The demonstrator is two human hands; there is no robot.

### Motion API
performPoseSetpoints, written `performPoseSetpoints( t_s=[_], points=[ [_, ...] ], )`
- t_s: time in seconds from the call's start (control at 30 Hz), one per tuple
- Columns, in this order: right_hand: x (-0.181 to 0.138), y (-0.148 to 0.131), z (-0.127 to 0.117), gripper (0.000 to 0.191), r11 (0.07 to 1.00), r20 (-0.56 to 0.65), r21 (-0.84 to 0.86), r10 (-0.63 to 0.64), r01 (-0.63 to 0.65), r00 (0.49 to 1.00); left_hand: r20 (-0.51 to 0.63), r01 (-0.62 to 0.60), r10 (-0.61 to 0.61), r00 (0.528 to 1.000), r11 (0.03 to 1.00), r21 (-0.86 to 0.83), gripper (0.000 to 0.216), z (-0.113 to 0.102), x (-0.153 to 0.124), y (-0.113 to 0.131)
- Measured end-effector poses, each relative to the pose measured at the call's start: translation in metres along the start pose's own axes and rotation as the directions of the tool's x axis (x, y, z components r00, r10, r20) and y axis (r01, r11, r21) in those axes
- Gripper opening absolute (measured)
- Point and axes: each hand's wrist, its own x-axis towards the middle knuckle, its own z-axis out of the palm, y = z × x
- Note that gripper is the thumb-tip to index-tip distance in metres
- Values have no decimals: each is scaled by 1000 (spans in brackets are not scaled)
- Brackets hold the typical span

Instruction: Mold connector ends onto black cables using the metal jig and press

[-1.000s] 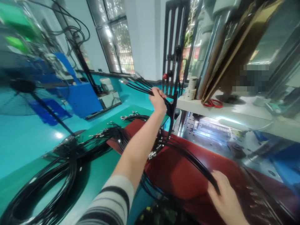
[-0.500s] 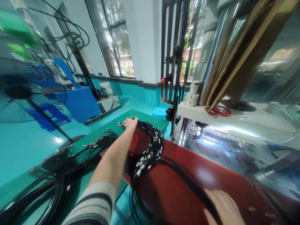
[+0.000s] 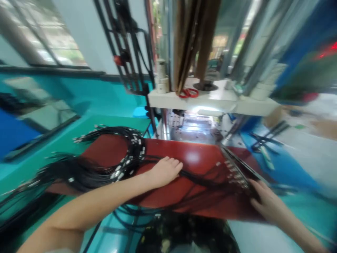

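My left hand [image 3: 165, 170] lies on the red board [image 3: 195, 158], fingers curled over black cables that run across it. A bundle of black cables with metal connectors [image 3: 130, 151] loops over the board's left end. Near the board's front right corner, my right hand [image 3: 267, 202] pinches the other end of the cables [image 3: 237, 172]. The picture is smeared by motion.
A press machine with a white shelf [image 3: 210, 102] stands behind the board, red scissors [image 3: 188, 93] and a white spool [image 3: 161, 75] on it. More black cables [image 3: 60, 172] lie piled on the green table at the left. Blue machine parts sit at the right.
My left hand has come back from the far end of the green table onto the red board. The view has swung to the right. My right hand stays on the cables' near end.
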Motion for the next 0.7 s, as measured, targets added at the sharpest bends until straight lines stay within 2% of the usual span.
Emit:
performPoseSetpoints(
  t_s=[0.07,0.17,0.27,0.37,0.53,0.7],
  points=[
    [3,-16,-11,42,997,86,-23,71,-69,994,21,-35,35,999,999,24,13,9,10,4],
    [12,-30,-30,25,990,127,-48,138,-133,982,39,-100,98,994,994,52,11,15,18,10],
    [23,-30,-46,14,984,175,-49,180,-174,968,55,-115,111,992,991,69,10,10,19,17],
    [40,-22,-61,16,973,197,-43,232,-228,952,34,-99,96,995,993,63,13,1,23,24],
    [83,-18,-84,13,973,122,-10,229,-230,966,3,-34,34,999,999,28,16,-16,29,28],
    [150,-26,-87,17,989,16,61,132,-133,991,-17,60,-59,998,998,29,18,-28,34,12]
  ],
)
